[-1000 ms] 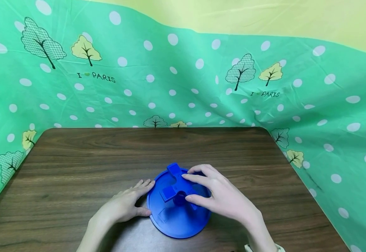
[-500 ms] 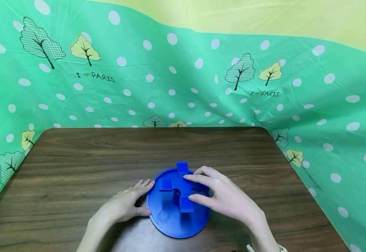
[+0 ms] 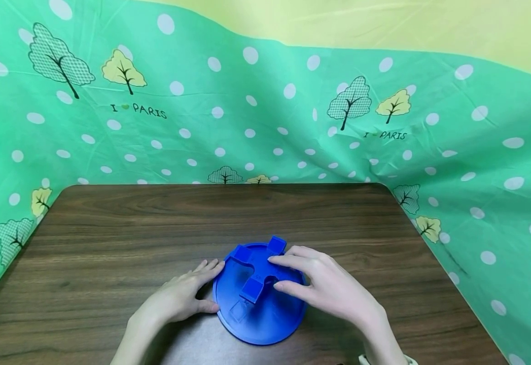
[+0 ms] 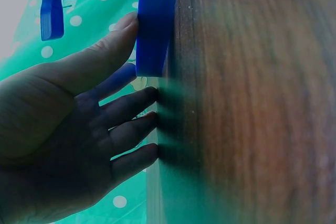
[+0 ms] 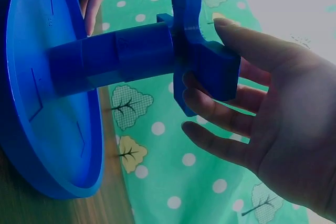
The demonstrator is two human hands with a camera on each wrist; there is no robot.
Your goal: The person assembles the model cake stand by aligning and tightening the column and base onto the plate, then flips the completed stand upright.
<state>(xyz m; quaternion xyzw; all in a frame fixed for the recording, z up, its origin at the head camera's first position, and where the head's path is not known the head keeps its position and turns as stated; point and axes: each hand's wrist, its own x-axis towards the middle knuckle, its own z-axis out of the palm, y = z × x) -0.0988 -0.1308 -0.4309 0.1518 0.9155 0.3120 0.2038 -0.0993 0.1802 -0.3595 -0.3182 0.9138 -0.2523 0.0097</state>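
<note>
A blue round base [image 3: 274, 324] with a raised rim lies flat on the table. A blue post [image 5: 102, 59] stands up from its middle, topped by a blue cross-shaped knob [image 3: 251, 290] with stubby arms. My left hand [image 3: 180, 294] rests at the base's left edge, thumb and index finger touching the rim, the other fingers spread on the table side. On the right, my right hand [image 3: 324, 281] holds the knob with bent fingers around one arm. The right wrist view shows my thumb [image 5: 247, 40] above that arm and the fingers below and behind it.
A dark wood-grain table [image 3: 155, 223] bears the base near its front edge. Behind and beside it hangs a green dotted cloth [image 3: 247, 116] printed with trees.
The knob has turned clockwise, seen from above, with my right hand at it. The round base and my left hand have stayed in place.
</note>
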